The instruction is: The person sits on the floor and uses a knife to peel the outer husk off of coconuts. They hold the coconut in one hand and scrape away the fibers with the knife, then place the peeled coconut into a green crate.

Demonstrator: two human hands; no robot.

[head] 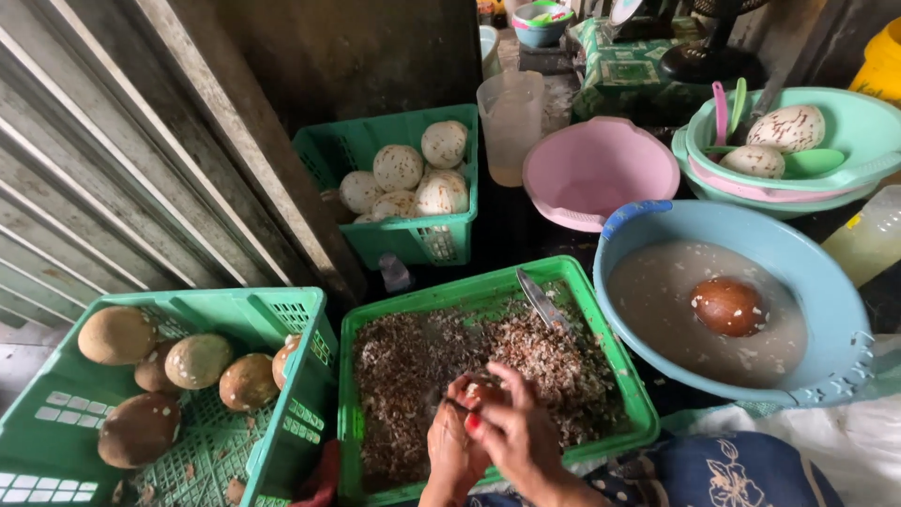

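Both hands meet low over the middle green crate (601, 343). The left hand (450, 451) has its grip closed around a small brown piece (483, 387), held above the peelings (422, 366) that fill the crate. The right hand (516, 427) curls over the same piece, fingers bent around it; its shape and long axis are mostly hidden, so I cannot tell which way it points. A knife blade (540, 299) lies on the peelings beyond the hands, its long axis running up and left. To the left, a green crate (282, 413) holds brown coconuts (199, 361). Behind, another crate (413, 239) holds peeled white ones (398, 167). On the right, a blue basin (826, 310) of cloudy water holds a brown coconut (727, 306).
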